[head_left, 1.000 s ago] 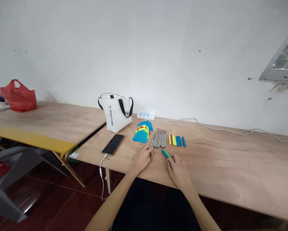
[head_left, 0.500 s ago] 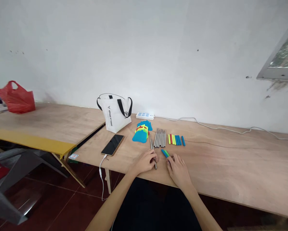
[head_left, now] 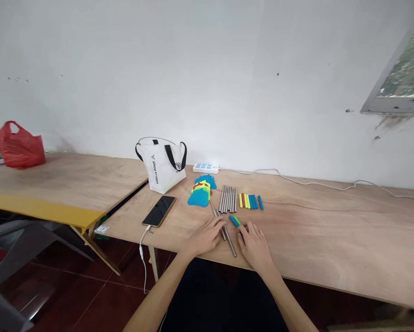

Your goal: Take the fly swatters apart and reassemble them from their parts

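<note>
My left hand point(head_left: 204, 237) rests on the wooden table point(head_left: 317, 235) with its fingers curled onto two grey metal rods point(head_left: 224, 229) that lie slanted toward the table's front edge. My right hand point(head_left: 253, 243) lies beside them, its fingertips at a blue and a green short stick point(head_left: 235, 221). Behind these, a row of several grey metal rods point(head_left: 228, 199) lies side by side. To its right is a row of coloured sticks point(head_left: 250, 201) in yellow, red, green and blue. A pile of blue, yellow and red flat pieces point(head_left: 201, 191) sits left of the rods.
A phone point(head_left: 159, 210) on a white cable lies left of my hands. A white tote bag point(head_left: 164, 166) and a white power strip point(head_left: 205, 168) stand near the wall. A second table point(head_left: 65, 180) at the left carries a red plastic bag point(head_left: 17, 148).
My left hand has dragged two metal rods out of the row and toward the front edge. My right hand has stayed by the blue and green sticks.
</note>
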`<state>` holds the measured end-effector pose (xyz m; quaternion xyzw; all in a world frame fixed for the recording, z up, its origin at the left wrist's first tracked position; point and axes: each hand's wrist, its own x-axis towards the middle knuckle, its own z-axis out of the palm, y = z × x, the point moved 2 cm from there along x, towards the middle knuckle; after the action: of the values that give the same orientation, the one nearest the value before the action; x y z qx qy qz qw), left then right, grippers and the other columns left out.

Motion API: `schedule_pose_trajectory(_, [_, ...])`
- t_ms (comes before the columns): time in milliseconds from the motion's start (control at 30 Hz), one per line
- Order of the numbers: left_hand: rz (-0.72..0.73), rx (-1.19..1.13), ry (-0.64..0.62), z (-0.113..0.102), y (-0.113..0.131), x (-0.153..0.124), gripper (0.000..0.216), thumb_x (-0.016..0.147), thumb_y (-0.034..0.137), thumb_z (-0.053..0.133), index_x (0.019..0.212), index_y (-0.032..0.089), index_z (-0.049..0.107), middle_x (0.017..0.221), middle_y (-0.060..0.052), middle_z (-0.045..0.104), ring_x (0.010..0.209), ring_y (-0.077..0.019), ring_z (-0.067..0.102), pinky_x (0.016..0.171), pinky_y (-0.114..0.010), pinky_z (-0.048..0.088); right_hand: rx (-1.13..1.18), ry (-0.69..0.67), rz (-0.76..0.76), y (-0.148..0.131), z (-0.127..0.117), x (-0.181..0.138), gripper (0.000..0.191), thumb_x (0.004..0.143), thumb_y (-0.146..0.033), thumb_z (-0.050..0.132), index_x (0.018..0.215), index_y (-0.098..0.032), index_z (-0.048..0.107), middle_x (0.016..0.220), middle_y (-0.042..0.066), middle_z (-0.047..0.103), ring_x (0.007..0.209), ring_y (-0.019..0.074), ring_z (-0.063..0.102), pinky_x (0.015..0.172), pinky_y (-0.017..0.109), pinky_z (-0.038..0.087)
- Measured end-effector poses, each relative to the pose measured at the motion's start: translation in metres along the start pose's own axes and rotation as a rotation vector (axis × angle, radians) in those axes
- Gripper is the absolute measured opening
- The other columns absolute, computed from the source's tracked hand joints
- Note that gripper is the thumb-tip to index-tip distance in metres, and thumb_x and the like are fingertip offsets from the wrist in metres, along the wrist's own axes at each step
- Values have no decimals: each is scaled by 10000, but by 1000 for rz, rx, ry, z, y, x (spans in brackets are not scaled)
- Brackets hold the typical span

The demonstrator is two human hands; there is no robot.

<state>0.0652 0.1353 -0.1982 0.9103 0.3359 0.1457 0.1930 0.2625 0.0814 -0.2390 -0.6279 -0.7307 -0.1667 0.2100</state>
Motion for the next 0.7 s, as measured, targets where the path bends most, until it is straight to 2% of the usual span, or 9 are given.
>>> schedule_pose_trajectory(133, [20,-11,-83,8,7,-11,657,867,40,396,1499,219,404,1665,-92,264,1497,-259,367,1194,-429,408,14,-11,10,1,1,0,218,1006,-223,450,1115,-220,639,1076,98,625,983,256,581,794,374,407])
schedule_pose_trajectory(233, [44,-20,-123,11,21,-18,752,800,-25,373,1510,224,395,1663,-84,275,1469,-253,414,1143,-406,464,38,-17,18,2,2,0,219,1001,-219,456,1130,-222,633,1069,95,620,986,257,582,792,371,416])
schedule_pose_trajectory(367, [144,-34,-58,11,30,-12,821,725,-96,358,1457,265,450,1634,-26,335,1465,-193,401,1177,-369,427,84,-12,9,4,2,-1,212,982,-224,477,1128,-225,631,1051,96,611,997,261,582,823,375,440])
schedule_pose_trajectory(433, [190,-39,4,10,26,-3,672,793,-82,379,1356,244,546,1570,-37,428,1450,-184,406,1205,-363,384,112,-10,12,5,2,0,212,973,-218,481,1120,-228,634,1038,94,607,989,260,583,837,381,451])
schedule_pose_trajectory(533, [177,-15,47,9,14,8,341,952,63,456,1172,234,653,1322,-50,617,1292,-201,531,1153,-383,408,173,-21,27,6,2,1,182,972,-227,479,1053,-235,643,997,84,601,969,257,585,844,384,464])
schedule_pose_trajectory(600, [127,31,49,6,7,9,204,983,159,528,1092,243,679,1177,-37,653,1192,-209,570,1110,-399,411,229,-30,40,8,2,2,167,973,-245,480,1009,-243,643,996,81,600,973,257,586,852,387,473])
schedule_pose_trajectory(700, [38,75,31,0,-1,7,116,980,239,595,1034,249,697,1084,-21,644,1112,-211,585,1066,-398,406,341,-62,47,15,3,4,176,980,-270,469,990,-252,644,1025,78,603,988,251,585,873,396,482])
